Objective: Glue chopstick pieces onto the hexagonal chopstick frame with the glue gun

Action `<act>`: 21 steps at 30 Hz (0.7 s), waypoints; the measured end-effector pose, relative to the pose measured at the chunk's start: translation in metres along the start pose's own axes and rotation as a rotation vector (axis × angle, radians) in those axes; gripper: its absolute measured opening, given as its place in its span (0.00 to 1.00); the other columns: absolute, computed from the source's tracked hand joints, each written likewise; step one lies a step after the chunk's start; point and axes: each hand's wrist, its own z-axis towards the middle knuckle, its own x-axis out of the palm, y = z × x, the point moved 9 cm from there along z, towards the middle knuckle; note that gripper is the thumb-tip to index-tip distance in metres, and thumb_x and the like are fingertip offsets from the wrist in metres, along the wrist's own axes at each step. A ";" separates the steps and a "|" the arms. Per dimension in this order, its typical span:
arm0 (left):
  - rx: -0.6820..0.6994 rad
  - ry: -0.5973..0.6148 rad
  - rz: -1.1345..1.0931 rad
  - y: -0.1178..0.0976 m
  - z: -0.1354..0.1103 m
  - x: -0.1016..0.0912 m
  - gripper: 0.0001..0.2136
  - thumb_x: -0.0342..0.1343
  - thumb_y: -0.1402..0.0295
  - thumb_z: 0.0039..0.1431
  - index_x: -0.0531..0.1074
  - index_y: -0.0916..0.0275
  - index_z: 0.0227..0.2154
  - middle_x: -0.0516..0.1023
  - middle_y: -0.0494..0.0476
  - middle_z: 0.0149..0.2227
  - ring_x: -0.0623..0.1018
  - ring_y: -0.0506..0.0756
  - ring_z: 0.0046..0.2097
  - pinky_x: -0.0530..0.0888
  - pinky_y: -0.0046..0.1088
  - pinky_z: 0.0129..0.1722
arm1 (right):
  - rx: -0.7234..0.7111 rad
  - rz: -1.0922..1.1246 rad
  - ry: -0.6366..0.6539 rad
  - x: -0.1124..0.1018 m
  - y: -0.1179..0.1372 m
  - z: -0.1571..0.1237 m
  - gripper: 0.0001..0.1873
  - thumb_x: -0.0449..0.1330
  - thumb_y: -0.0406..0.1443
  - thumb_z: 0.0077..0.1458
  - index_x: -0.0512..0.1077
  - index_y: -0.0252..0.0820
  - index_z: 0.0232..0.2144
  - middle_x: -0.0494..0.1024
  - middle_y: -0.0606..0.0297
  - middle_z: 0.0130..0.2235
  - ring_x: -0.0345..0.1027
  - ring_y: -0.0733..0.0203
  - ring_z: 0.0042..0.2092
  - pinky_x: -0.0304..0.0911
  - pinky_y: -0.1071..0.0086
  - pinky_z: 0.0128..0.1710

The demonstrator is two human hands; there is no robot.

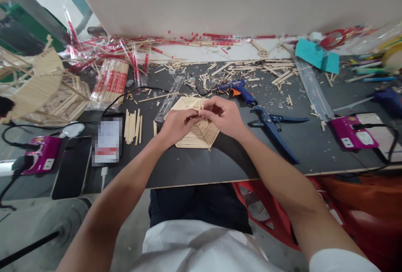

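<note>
Both hands meet over a hexagonal panel [197, 140] built from thin wooden sticks laid in rings, which lies at the table's front middle. My right hand [225, 117] pinches a short wooden stick [200, 105], whose pale end shows above the fingertips. From the other side my left hand [179, 126] is closed, its thumb and forefinger at the same stick; the fingers hide most of it. Just left of the left hand lies a clear ruler [169, 100]. Behind the right hand rests a blue hot glue gun [240, 89], and blue-handled cutters [273, 129] lie to its right.
Cut sticks [133, 126] lie beside a phone [107, 140]. Packaged sticks [109, 80] and a stick-built model [47, 83] stand at the left. Scraps [251, 68] litter the back. Purple power adapters [44, 154] with cables sit at both sides, with a teal paper piece [314, 54] at back right.
</note>
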 end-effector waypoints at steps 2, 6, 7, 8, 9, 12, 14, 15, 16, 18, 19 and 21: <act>-0.008 0.038 0.040 0.003 -0.001 0.005 0.09 0.58 0.67 0.66 0.83 0.61 0.35 0.83 0.52 0.28 0.75 0.48 0.27 0.66 0.25 0.31 | 0.044 0.078 -0.002 0.000 -0.006 0.001 0.13 0.70 0.45 0.55 0.76 0.42 0.33 0.76 0.67 0.30 0.67 0.68 0.27 0.65 0.70 0.27; -0.015 0.089 0.095 0.010 -0.002 0.015 0.07 0.59 0.69 0.65 0.83 0.61 0.35 0.82 0.53 0.26 0.75 0.49 0.25 0.65 0.26 0.31 | 0.065 0.094 -0.015 -0.001 -0.008 0.001 0.13 0.70 0.45 0.54 0.76 0.42 0.32 0.76 0.67 0.31 0.67 0.67 0.28 0.65 0.70 0.28; -0.016 0.093 0.103 0.011 -0.003 0.016 0.07 0.59 0.70 0.64 0.83 0.61 0.35 0.83 0.54 0.27 0.76 0.50 0.26 0.66 0.26 0.31 | 0.063 0.083 -0.010 -0.001 -0.006 0.001 0.13 0.70 0.45 0.54 0.76 0.42 0.32 0.76 0.67 0.31 0.68 0.67 0.29 0.65 0.70 0.28; -0.017 0.092 0.103 0.011 -0.003 0.017 0.07 0.59 0.70 0.63 0.83 0.61 0.35 0.83 0.54 0.27 0.76 0.50 0.26 0.66 0.26 0.31 | 0.060 0.077 -0.003 -0.001 -0.005 0.001 0.13 0.70 0.44 0.54 0.76 0.42 0.32 0.76 0.67 0.31 0.68 0.67 0.29 0.65 0.70 0.28; -0.022 0.085 0.091 0.011 -0.002 0.016 0.07 0.59 0.71 0.63 0.83 0.61 0.35 0.83 0.53 0.27 0.76 0.50 0.26 0.66 0.26 0.31 | 0.059 0.078 0.002 -0.001 -0.004 0.001 0.12 0.70 0.44 0.54 0.76 0.42 0.31 0.76 0.67 0.31 0.67 0.68 0.29 0.65 0.70 0.28; -0.067 0.057 -0.037 0.006 -0.002 0.011 0.07 0.59 0.69 0.64 0.82 0.61 0.36 0.81 0.50 0.24 0.76 0.48 0.25 0.68 0.24 0.31 | 0.076 0.146 -0.002 -0.001 -0.003 0.001 0.13 0.70 0.44 0.54 0.76 0.41 0.32 0.75 0.69 0.28 0.66 0.69 0.26 0.64 0.71 0.27; -0.112 0.052 -0.164 0.003 -0.001 0.007 0.08 0.58 0.67 0.65 0.82 0.61 0.35 0.80 0.49 0.23 0.77 0.48 0.24 0.69 0.22 0.30 | 0.101 0.211 -0.015 -0.002 -0.006 0.001 0.14 0.72 0.45 0.53 0.76 0.41 0.31 0.74 0.70 0.26 0.66 0.70 0.25 0.64 0.71 0.26; -0.133 0.054 -0.221 0.002 -0.001 0.006 0.08 0.58 0.66 0.65 0.81 0.62 0.34 0.79 0.49 0.22 0.77 0.47 0.24 0.70 0.22 0.29 | 0.117 0.233 -0.021 -0.002 -0.008 0.001 0.15 0.72 0.45 0.52 0.76 0.41 0.31 0.75 0.71 0.25 0.66 0.70 0.25 0.64 0.71 0.26; -0.155 0.058 -0.270 0.001 -0.001 0.005 0.09 0.59 0.65 0.65 0.81 0.62 0.33 0.79 0.49 0.22 0.77 0.47 0.23 0.70 0.21 0.28 | 0.133 0.252 -0.029 -0.002 -0.009 0.001 0.16 0.73 0.46 0.51 0.76 0.41 0.31 0.75 0.71 0.25 0.67 0.69 0.24 0.65 0.71 0.26; -0.211 0.081 -0.357 0.001 -0.001 0.007 0.10 0.59 0.63 0.64 0.80 0.63 0.31 0.78 0.50 0.20 0.75 0.47 0.21 0.69 0.20 0.24 | 0.166 0.280 -0.053 -0.003 -0.012 0.002 0.19 0.74 0.48 0.49 0.75 0.42 0.31 0.76 0.71 0.24 0.67 0.68 0.24 0.65 0.71 0.25; -0.245 0.105 -0.402 0.001 -0.002 0.009 0.11 0.59 0.63 0.64 0.79 0.64 0.30 0.77 0.50 0.19 0.74 0.47 0.19 0.67 0.20 0.22 | 0.186 0.290 -0.066 -0.003 -0.013 0.002 0.20 0.74 0.50 0.48 0.75 0.42 0.31 0.76 0.71 0.23 0.67 0.68 0.23 0.66 0.71 0.25; -0.309 0.163 -0.499 0.002 -0.004 0.016 0.12 0.59 0.62 0.64 0.78 0.64 0.30 0.75 0.50 0.17 0.71 0.46 0.16 0.64 0.19 0.17 | 0.231 0.302 -0.086 -0.003 -0.015 0.001 0.22 0.74 0.52 0.46 0.75 0.42 0.30 0.75 0.71 0.22 0.66 0.68 0.22 0.66 0.71 0.23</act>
